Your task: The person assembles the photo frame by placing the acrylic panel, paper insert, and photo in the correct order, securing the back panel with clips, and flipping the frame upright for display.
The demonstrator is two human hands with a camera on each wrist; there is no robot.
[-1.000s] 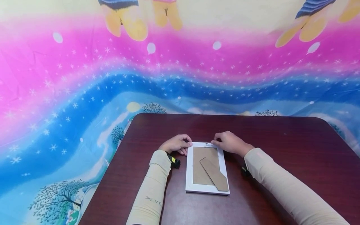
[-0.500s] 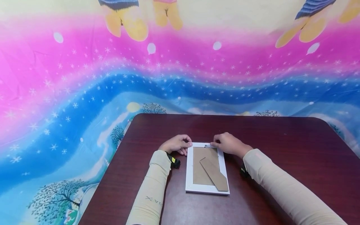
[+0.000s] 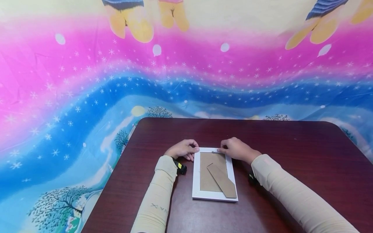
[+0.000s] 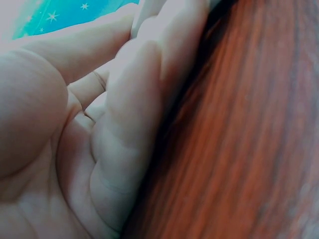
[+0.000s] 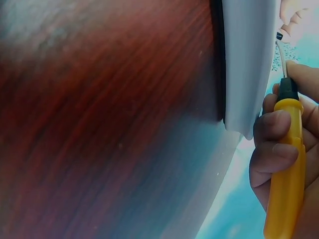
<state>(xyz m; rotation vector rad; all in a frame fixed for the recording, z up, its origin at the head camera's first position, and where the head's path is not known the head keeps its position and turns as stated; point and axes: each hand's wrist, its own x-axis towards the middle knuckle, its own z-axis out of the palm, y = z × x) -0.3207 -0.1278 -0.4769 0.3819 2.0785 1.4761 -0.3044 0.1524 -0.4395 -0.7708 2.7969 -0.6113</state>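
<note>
- Left hand (image 3: 183, 149): I see its grip curled at the far-left corner of the white picture frame (image 3: 196, 181), fingertips touching the rim. Unmoved over the last second.
- Picture frame: lies face down on the dark bench (image 3: 291, 152), cardboard backing (image 3: 208, 171) up, stand flap (image 3: 222, 181) angled toward its near-right corner. Position unchanged.
- Right hand (image 3: 237, 149): its grip is closed round a yellow-handled screwdriver (image 5: 284, 184), thumb and fingers wrapped on the handle. The thin metal tip reaches the frame's far edge; whether it touches a clip, I cannot tell.
- Change: the right hand has edged slightly left along the far edge. I judge that work on the backing fasteners is in progress; the backing is still seated.
</note>
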